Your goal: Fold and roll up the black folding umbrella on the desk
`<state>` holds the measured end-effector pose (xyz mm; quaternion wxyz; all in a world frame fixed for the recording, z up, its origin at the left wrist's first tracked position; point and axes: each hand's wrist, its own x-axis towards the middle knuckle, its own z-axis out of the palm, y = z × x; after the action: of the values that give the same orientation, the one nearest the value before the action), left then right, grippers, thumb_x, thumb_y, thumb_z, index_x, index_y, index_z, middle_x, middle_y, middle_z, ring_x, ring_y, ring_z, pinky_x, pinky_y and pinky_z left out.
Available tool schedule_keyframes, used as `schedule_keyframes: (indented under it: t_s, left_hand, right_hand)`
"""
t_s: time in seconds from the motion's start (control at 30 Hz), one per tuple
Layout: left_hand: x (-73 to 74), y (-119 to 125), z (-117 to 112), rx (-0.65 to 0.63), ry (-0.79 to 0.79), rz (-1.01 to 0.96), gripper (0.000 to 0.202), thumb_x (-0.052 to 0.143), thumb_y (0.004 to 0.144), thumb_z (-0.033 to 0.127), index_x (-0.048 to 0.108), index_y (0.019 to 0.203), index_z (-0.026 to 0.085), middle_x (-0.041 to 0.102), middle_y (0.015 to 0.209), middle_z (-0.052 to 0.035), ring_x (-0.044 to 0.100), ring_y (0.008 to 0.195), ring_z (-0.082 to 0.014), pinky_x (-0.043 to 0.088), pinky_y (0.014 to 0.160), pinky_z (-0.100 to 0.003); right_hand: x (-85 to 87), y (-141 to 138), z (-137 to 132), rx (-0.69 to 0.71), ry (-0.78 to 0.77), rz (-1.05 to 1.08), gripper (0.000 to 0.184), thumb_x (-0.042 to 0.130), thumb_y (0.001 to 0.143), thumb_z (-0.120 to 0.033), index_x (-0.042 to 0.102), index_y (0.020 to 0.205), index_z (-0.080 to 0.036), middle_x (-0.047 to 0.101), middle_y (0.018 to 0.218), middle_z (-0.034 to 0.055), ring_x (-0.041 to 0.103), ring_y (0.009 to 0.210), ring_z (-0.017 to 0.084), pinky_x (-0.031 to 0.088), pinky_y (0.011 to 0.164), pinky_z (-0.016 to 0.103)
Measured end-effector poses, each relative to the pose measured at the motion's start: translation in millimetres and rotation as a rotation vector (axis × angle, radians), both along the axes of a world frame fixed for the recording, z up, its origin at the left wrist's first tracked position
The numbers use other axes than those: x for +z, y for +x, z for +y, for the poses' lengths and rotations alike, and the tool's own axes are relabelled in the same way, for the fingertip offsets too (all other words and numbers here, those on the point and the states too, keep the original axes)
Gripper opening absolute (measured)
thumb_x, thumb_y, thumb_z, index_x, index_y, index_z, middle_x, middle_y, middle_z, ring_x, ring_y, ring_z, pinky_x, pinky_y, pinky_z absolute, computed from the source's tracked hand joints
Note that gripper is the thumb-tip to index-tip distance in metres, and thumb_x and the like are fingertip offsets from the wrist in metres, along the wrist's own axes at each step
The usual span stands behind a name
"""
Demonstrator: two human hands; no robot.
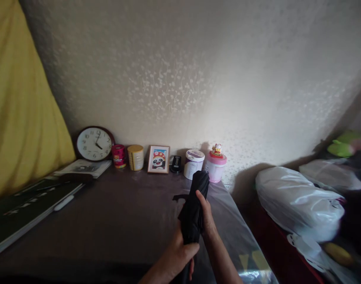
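Observation:
A folded black umbrella (195,205) points away from me over the dark table (109,221). My left hand (177,254) is wrapped around its lower end near the handle. My right hand (207,215) grips the folded canopy higher up, with the thumb laid along the fabric. A small black strap sticks out on the umbrella's left side.
Along the wall stand a round clock (95,144), a red tin (118,156), a yellow tin (135,157), a framed panda picture (158,159), a white jar (193,163) and a pink jar (216,165). Dark books (26,205) lie left. White plastic bags (298,205) sit right.

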<state>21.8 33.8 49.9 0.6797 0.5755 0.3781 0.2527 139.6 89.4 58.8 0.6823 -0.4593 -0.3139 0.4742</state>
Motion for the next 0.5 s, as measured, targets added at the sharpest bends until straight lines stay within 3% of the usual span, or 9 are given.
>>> schedule_keyframes:
  t_s: [0.07, 0.13, 0.17, 0.23, 0.33, 0.4, 0.5]
  left_hand:
    - [-12.0, 2, 0, 0.151, 0.157, 0.141, 0.077, 0.047, 0.074, 0.020, 0.006, 0.139, 0.015, 0.059, 0.057, 0.0040, 0.060, 0.052, -0.0177, 0.051, 0.062, -0.034]
    - [-23.5, 2, 2, 0.310, 0.388, 0.277, 0.078, 0.048, 0.070, 0.012, 0.012, 0.139, 0.013, 0.065, 0.095, -0.0104, 0.063, 0.090, -0.0227, 0.045, 0.087, -0.041]
    - [-27.7, 1, 3, 0.362, 0.492, 0.321, 0.078, 0.048, 0.067, 0.009, 0.015, 0.139, 0.012, 0.058, 0.115, -0.0160, 0.055, 0.108, -0.0246, 0.038, 0.096, -0.042]
    - [-30.7, -4, 5, 0.381, 0.602, 0.342, 0.082, 0.047, 0.065, 0.005, 0.015, 0.139, 0.014, 0.038, 0.138, -0.0175, 0.036, 0.128, -0.0254, 0.028, 0.105, -0.042]
    - [-21.0, -12, 10, 0.299, 0.538, 0.237, 0.090, 0.053, 0.066, 0.009, 0.004, 0.141, 0.020, 0.028, 0.145, -0.0126, 0.028, 0.132, -0.0231, 0.028, 0.106, -0.040]
    - [-9.6, -17, 14, 0.249, 0.417, 0.148, 0.099, 0.060, 0.066, 0.018, -0.004, 0.141, 0.018, 0.029, 0.144, -0.0136, 0.032, 0.130, -0.0239, 0.032, 0.104, -0.039]
    - [5.4, -21, 16, 0.194, 0.296, 0.053, 0.100, 0.064, 0.069, 0.031, -0.003, 0.141, 0.015, 0.033, 0.142, -0.0165, 0.039, 0.125, -0.0242, 0.037, 0.100, -0.037]
  right_hand:
    - [-5.8, -2, 5, -0.016, 0.011, -0.043, 0.052, 0.072, 0.060, -0.050, 0.063, 0.097, -0.014, 0.069, 0.071, 0.0035, 0.065, 0.064, 0.020, 0.052, 0.057, 0.029]
    - [-11.1, -5, 9, -0.031, 0.010, -0.077, 0.053, 0.074, 0.059, -0.047, 0.061, 0.100, -0.016, 0.069, 0.075, 0.0024, 0.065, 0.067, 0.020, 0.053, 0.060, 0.028]
    - [-13.3, -6, 11, -0.045, 0.011, -0.086, 0.054, 0.075, 0.059, -0.046, 0.060, 0.102, -0.016, 0.069, 0.077, 0.0019, 0.065, 0.068, 0.020, 0.053, 0.061, 0.028]
    - [-16.1, -8, 12, -0.075, -0.003, -0.085, 0.054, 0.075, 0.059, -0.044, 0.060, 0.102, -0.017, 0.069, 0.079, 0.0014, 0.065, 0.070, 0.019, 0.053, 0.063, 0.027]
    - [-16.0, -10, 11, -0.071, -0.049, -0.032, 0.053, 0.074, 0.059, -0.046, 0.060, 0.100, -0.015, 0.069, 0.076, 0.0023, 0.066, 0.067, 0.019, 0.053, 0.062, 0.028]
    - [-14.4, -11, 9, -0.033, -0.072, 0.008, 0.052, 0.072, 0.061, -0.048, 0.060, 0.097, -0.014, 0.068, 0.071, 0.0027, 0.065, 0.062, 0.020, 0.053, 0.060, 0.031]
    - [-16.2, -10, 8, 0.008, -0.090, 0.013, 0.050, 0.071, 0.063, -0.050, 0.061, 0.094, -0.012, 0.068, 0.067, 0.0029, 0.066, 0.061, 0.021, 0.053, 0.059, 0.032]
